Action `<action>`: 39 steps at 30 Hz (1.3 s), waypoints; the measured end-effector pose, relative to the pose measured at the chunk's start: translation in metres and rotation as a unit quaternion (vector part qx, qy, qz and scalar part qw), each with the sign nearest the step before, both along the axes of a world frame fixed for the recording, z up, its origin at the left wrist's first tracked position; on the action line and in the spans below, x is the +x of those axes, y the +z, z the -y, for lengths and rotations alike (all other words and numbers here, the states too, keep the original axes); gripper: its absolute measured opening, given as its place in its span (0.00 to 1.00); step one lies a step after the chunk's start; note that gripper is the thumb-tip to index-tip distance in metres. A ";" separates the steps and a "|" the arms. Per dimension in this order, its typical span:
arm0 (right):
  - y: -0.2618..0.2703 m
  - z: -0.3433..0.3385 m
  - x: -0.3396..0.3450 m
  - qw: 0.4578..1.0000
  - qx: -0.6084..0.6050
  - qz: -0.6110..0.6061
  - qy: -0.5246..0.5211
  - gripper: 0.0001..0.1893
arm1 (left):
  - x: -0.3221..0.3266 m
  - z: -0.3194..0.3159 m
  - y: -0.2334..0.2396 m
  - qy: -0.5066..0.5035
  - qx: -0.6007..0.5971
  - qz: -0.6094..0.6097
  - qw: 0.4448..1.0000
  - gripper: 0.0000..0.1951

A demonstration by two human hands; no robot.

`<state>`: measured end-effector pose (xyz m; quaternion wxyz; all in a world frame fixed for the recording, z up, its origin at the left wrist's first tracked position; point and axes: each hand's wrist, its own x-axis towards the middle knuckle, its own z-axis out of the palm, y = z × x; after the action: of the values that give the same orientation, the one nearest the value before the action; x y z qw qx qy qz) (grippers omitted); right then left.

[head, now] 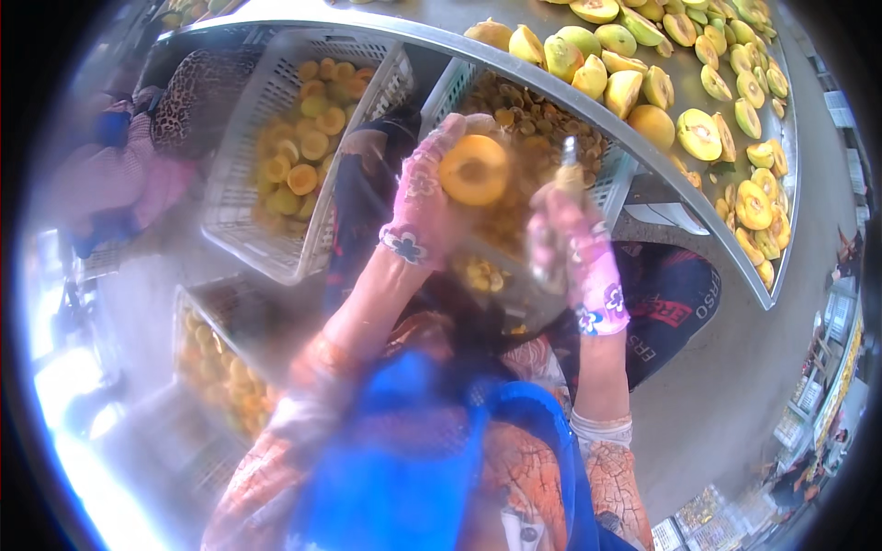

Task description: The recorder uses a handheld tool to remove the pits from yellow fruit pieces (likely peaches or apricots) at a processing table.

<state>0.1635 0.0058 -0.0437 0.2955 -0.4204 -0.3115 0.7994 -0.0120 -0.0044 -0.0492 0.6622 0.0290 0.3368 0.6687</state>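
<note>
My left hand [422, 196], in a pink floral glove, holds up a yellow peach half [475, 169] with its cut face towards me. A dark reddish hollow shows in the middle of that face. In my right hand [582, 251], gloved to match, is a small hand tool [569, 162] with a light-coloured handle and a short metal end pointing away from me. The tool is apart from the fruit. Below both hands, between my knees, sits a plastic crate [615, 184] of brown peach pits and scraps [530, 113]. The right fingers are partly blurred.
A metal-rimmed table [723, 258] ahead carries many cut peaches [658, 86]. To my left stands a white crate [238, 206] of hollowed peach halves [313, 144], with another crate of fruit [220, 365] nearer me. A person in pink sleeves [131, 165] sits at the far left.
</note>
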 end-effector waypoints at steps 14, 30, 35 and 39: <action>-0.028 0.030 -0.018 0.755 0.461 0.444 0.144 0.29 | 0.025 -0.001 0.001 -0.024 0.085 -0.125 0.988 0.19; -0.025 0.014 -0.010 0.629 0.638 0.362 0.257 0.28 | 0.037 0.010 0.011 0.069 0.083 -0.379 0.919 0.18; -0.033 0.016 -0.007 0.709 0.621 0.291 0.165 0.26 | 0.032 0.009 0.000 0.087 0.147 -0.422 0.890 0.16; -0.015 0.016 -0.010 0.944 0.071 0.154 0.284 0.22 | 0.020 0.006 0.004 0.001 0.159 -0.418 0.894 0.18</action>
<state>0.1535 -0.0101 -0.0589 0.0334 -0.4108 -0.5153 0.7514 0.0080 -0.0104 -0.0454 0.4463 0.4108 0.4715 0.6401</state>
